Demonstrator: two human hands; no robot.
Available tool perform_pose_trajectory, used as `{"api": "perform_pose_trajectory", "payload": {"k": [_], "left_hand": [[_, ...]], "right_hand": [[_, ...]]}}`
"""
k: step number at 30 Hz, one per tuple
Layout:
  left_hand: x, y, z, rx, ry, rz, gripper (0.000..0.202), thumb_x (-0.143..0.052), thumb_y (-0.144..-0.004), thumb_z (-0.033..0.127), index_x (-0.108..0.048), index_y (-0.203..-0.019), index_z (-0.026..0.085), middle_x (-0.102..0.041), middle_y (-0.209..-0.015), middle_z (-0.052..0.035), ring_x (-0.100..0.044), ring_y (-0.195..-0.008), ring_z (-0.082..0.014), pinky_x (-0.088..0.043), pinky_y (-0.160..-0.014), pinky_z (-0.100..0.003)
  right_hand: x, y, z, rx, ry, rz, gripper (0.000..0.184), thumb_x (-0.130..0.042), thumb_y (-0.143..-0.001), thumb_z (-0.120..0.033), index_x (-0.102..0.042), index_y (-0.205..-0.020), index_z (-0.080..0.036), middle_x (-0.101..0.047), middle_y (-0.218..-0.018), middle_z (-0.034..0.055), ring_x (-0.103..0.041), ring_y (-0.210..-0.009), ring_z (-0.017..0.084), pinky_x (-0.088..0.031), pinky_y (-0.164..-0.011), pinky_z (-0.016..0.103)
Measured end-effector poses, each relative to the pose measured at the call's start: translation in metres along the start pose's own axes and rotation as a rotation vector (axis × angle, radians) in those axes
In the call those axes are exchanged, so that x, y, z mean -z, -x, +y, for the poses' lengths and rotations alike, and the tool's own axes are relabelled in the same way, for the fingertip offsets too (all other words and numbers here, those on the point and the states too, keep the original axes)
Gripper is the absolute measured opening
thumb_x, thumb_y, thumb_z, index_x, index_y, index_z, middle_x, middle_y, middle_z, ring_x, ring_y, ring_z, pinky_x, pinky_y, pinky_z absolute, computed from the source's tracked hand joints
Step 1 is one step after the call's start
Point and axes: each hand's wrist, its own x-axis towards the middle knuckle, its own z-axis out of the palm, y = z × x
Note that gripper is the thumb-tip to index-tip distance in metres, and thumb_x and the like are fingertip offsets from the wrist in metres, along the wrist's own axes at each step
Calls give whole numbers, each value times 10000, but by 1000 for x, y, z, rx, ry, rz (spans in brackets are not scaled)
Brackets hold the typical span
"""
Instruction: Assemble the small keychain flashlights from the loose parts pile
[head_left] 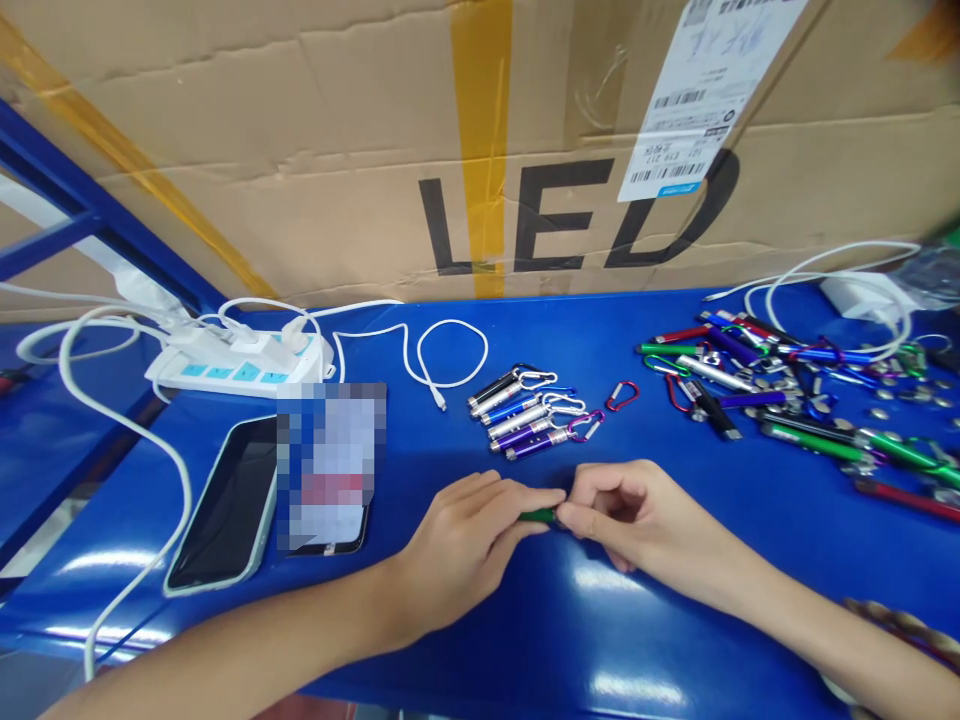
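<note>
My left hand (pixel 469 525) is closed around a small green metal tube (pixel 537 516), which looks like a mini keychain flashlight; most of it is hidden by my fingers. At the tube's right end, my right hand (pixel 626 510) pinches with thumb and forefinger. Whatever lies between those fingertips is too small and covered to make out. Just beyond my hands, a row of silver, blue, black and purple keychain flashlights (pixel 525 415) lies side by side, with carabiner clips on their right ends. A loose red carabiner (pixel 622 396) rests to the right of that row.
Loose flashlight tubes (pixel 814 440), clips and button cells (pixel 883 392) are scattered at the right. Two phones, one dark-screened (pixel 229 505) and one blurred out (pixel 330 470), lie left. Behind them sits a white power strip (pixel 240 360) with cables. A large cardboard box (pixel 337 150) borders the blue tabletop (pixel 637 640).
</note>
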Motion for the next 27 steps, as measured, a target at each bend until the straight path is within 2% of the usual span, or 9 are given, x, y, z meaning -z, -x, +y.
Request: {"api": "perform_pose_trajectory", "payload": {"k": [3,7,10,13,17,21,27], "left_hand": [[2,-3,0,-31,-6,-46,249,-431,-925,131,-544,-1145,167,-690,-840,-35,-594,-677,-128,-471,-647,-261],[4,-4,-1,-17,-9,-58,249,-428,-911,94,-574,-1101,162,-682,-843,-45,-574,-675,-141,-464,-633,-275],[4,-4,-1,60,46,-44,233,-447,-904,98,-579,-1085,161,-677,-857,-48,-583,-721,-151,-471,-663,-279],[5,-5,-1,142,102,-18,221,-453,-906,109,-590,-1070,170,-664,-857,-42,-595,-754,-146,-478,-692,-263],[5,-5,-1,224,146,-13,212,-475,-900,120,-598,-1059,188,-654,-863,-30,-605,-771,-137,-480,-705,-242],[4,-5,-3,197,155,-29,208,-473,-900,117,-597,-1055,181,-663,-868,-33,-601,-773,-141,-478,-712,-247],[4,-6,-4,167,156,-29,216,-473,-898,102,-594,-1063,175,-671,-883,-38,-598,-788,-146,-478,-724,-253]], "right_hand": [[0,0,3,25,10,-1,344,-619,-725,-436,-496,-548,-168,-413,-385,-67,-347,-363,44,-267,-377,177],[-1,0,7,143,80,27,344,-608,-766,-436,-544,-572,-160,-444,-430,-59,-390,-374,44,-295,-371,168],[1,1,8,306,214,148,276,-621,-778,-382,-624,-606,-166,-505,-495,-37,-439,-416,51,-346,-383,162],[3,1,10,479,326,299,125,-670,-754,-308,-694,-747,-185,-583,-597,-14,-491,-463,58,-416,-416,157],[5,2,12,640,389,356,157,-659,-772,-320,-709,-859,-199,-639,-708,13,-522,-481,59,-455,-429,166],[5,3,13,689,421,366,138,-631,-800,-311,-721,-843,-216,-647,-713,10,-534,-503,65,-444,-424,178],[4,2,16,727,408,374,130,-708,-727,-223,-718,-856,-209,-645,-732,0,-522,-498,57,-442,-425,177]]}}
